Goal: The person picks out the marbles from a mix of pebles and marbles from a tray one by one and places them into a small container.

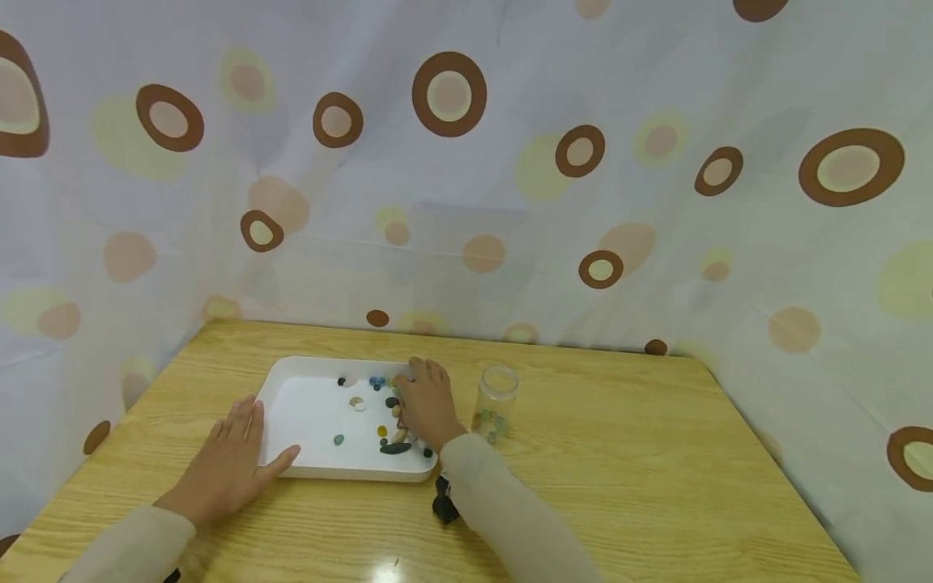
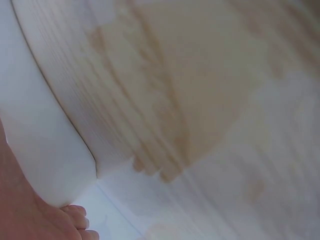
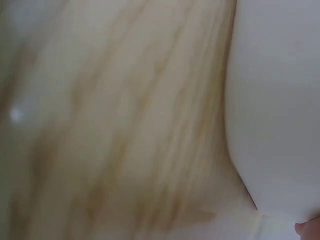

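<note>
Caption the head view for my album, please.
Left hand at a tray, right hand among its stones, a jar standing alongside.

Wears a long, plain, pale beige left sleeve (image 1: 134, 542) directly behind the left grip (image 1: 227, 468), and a matching right sleeve (image 1: 510, 510) behind the right grip (image 1: 428, 409). Carries a small, angular black piece (image 1: 444, 502) beside that sleeve, just behind the grip; shows a black sliver (image 1: 172, 576) farther behind the left.

The worktop (image 1: 627, 470) is softly, evenly lit in the head view, with a white glare spot (image 1: 386, 572) reflected low down; both wrist views are dimmer and heavily blurred.
</note>
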`<state>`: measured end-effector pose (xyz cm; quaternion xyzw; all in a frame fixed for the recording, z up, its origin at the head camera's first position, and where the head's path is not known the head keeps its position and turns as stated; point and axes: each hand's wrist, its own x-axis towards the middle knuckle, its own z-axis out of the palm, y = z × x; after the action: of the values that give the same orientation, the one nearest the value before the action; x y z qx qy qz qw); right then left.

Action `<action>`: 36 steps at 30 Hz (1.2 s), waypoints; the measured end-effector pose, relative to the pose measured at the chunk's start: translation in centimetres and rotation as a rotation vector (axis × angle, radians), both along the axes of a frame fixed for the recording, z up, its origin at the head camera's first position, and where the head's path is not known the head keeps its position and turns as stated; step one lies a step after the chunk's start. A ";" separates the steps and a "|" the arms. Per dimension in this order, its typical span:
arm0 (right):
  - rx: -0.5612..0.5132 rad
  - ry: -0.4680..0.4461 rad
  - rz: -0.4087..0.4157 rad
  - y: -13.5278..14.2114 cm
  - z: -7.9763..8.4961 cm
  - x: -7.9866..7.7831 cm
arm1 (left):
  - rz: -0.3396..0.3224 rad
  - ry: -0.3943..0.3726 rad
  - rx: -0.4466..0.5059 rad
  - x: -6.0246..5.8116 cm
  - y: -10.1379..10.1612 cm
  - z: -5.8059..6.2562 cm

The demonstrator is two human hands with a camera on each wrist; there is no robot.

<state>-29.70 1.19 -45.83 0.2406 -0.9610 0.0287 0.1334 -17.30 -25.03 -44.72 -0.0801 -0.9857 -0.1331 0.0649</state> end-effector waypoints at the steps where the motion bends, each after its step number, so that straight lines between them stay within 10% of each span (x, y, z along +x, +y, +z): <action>1: -0.007 0.003 -0.003 0.0 0.1 0.1 | 0.000 0.000 -0.001 0.0 0.0 0.0; 36: -0.116 -0.041 0.000 0.7 0.5 1.0 | -0.009 -0.028 0.001 0.2 0.1 0.1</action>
<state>-28.72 1.90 -45.33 0.2318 -0.9602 0.0892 0.1277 -17.15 -24.91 -44.62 -0.0824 -0.9861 -0.1352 0.0504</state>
